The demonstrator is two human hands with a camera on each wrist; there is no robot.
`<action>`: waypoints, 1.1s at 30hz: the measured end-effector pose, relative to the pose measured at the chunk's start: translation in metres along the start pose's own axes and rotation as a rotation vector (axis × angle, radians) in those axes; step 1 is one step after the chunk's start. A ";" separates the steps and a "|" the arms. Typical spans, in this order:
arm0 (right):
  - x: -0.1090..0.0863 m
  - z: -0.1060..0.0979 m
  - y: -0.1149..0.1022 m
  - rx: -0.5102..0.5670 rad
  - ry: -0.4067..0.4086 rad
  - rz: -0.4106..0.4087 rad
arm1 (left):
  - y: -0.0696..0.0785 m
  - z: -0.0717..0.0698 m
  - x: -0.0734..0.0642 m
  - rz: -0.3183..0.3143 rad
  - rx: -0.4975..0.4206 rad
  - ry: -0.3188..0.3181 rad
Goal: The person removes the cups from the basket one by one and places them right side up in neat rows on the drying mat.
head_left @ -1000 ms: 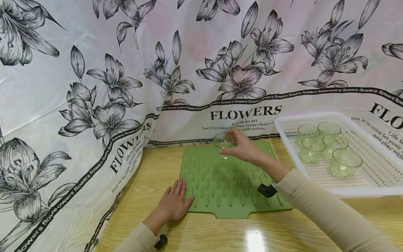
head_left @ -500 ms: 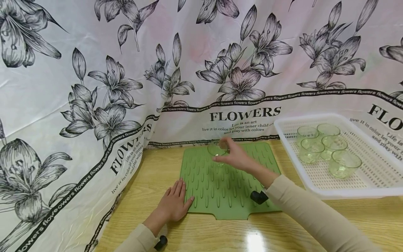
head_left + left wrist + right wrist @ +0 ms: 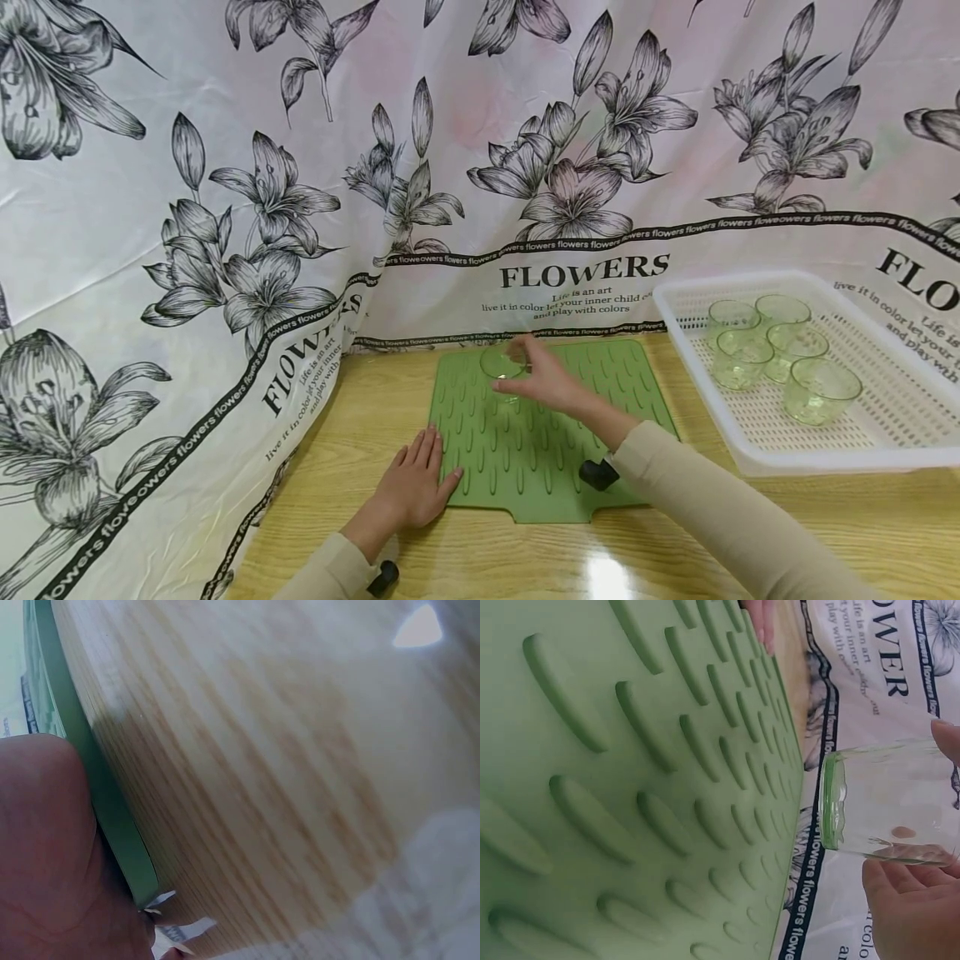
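Observation:
A clear, faintly green drinking glass (image 3: 498,365) is in my right hand (image 3: 546,380), pinched between thumb and fingers near the back left of a green ridged mat (image 3: 555,454). In the right wrist view, a gap shows between the base of the glass (image 3: 885,799) and the mat (image 3: 660,847). My left hand (image 3: 412,490) rests flat with straight fingers at the mat's left edge, its thumb by the lower left corner. Part of that hand fills the lower left of the left wrist view, against the mat's edge (image 3: 112,802).
On the right a white perforated plastic basket (image 3: 780,461) holds several greenish glasses (image 3: 822,392). A flower-printed cloth (image 3: 442,208) hangs behind and to the left of the wooden table (image 3: 480,558).
My right hand has carried the glass leftward and a little nearer over the mat. The left hand has stayed in place.

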State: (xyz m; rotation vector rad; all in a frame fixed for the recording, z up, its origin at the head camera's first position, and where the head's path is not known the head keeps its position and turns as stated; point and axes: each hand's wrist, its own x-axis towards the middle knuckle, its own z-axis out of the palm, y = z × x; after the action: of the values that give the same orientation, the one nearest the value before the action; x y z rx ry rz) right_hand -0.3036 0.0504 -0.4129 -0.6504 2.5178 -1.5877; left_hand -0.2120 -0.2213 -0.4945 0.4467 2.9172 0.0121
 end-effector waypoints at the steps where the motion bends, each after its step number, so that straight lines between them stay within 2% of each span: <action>1: 0.001 0.001 0.000 -0.004 0.000 0.003 | 0.000 0.000 0.000 -0.002 0.000 -0.002; 16: 0.011 0.018 0.005 -0.018 0.006 0.008 | 0.000 0.000 0.001 -0.007 0.011 -0.027; 28: 0.023 0.033 0.011 -0.036 0.001 0.015 | 0.000 -0.001 -0.001 -0.004 0.003 -0.010; 33: 0.026 0.036 0.009 -0.028 0.005 0.014 | 0.004 -0.007 -0.004 -0.004 -0.006 -0.021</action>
State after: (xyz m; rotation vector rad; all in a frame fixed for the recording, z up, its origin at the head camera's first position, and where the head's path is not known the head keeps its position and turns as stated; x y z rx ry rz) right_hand -0.3195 0.0130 -0.4338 -0.6317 2.5473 -1.5539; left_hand -0.2081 -0.2186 -0.4870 0.4370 2.8966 0.0157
